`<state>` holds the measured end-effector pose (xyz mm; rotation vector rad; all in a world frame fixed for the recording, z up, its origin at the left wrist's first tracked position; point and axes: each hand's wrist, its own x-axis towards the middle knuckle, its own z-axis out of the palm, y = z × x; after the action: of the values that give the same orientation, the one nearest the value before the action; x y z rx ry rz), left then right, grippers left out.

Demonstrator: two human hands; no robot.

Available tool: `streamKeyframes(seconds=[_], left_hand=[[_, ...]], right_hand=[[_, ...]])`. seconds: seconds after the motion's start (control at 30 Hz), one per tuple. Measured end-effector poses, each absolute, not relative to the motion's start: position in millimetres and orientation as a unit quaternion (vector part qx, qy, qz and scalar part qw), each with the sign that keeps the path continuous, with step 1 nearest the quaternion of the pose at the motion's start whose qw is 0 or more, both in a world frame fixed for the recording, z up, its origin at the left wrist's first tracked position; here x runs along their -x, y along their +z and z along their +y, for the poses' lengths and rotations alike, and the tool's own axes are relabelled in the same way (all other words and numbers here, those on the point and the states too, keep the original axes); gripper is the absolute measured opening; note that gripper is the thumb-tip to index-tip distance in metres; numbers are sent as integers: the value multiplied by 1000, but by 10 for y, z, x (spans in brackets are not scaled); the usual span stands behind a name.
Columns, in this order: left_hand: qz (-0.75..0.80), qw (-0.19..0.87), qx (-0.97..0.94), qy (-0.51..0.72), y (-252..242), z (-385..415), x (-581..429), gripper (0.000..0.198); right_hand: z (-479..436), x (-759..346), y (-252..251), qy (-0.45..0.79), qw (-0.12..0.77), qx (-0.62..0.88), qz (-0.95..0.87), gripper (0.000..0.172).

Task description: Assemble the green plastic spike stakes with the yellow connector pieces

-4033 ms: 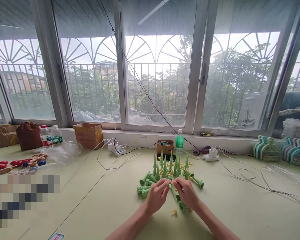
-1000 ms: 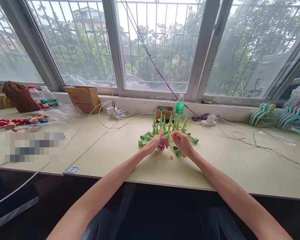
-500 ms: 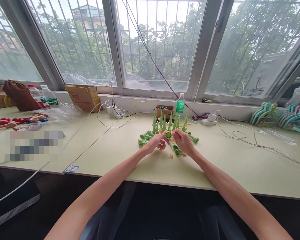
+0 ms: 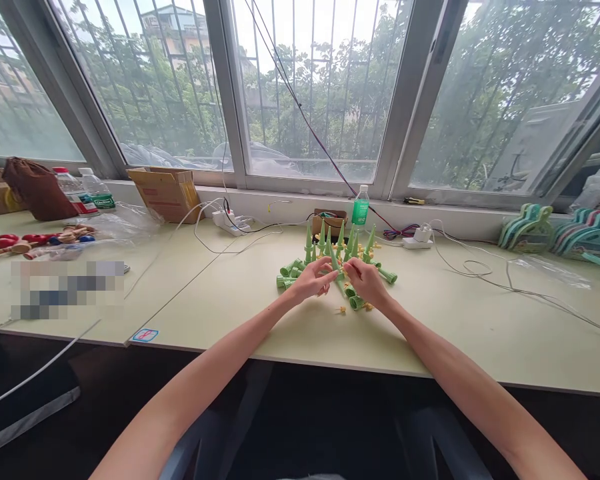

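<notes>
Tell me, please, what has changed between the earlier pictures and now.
The green cone in the left hand has turned: its open end faced the camera a moment ago, and now its tip points up. The camera has tilted down since the first picture. The right hand stays close by; the loose yellow piece and the bottle behind stayed put.

The pale yellow-green worktop (image 4: 195, 300) is strewn at frame centre with green plastic cones (image 4: 309, 247), some stood upright, and small yellow pieces (image 4: 341, 311); a cardboard box (image 4: 165, 198) is set upper left, a white power strip (image 4: 417, 244) right of centre.
</notes>
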<state>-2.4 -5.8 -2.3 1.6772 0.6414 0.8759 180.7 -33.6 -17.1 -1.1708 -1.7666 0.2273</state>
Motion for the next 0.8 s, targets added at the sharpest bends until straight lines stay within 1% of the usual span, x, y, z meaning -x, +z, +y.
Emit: streamKeyframes(seconds=[0.4, 0.67, 0.8], left_hand=[[269, 496, -736, 374, -25, -53, 29, 38], [289, 485, -722, 401, -36, -64, 14, 40], [276, 447, -751, 401, -60, -36, 18, 35]], right_hand=[[-336, -1797, -178, 89, 474, 489, -727, 37], [-340, -1789, -176, 92, 468, 484, -734, 39], [-330, -1801, -184, 91, 463, 484, -737, 39]])
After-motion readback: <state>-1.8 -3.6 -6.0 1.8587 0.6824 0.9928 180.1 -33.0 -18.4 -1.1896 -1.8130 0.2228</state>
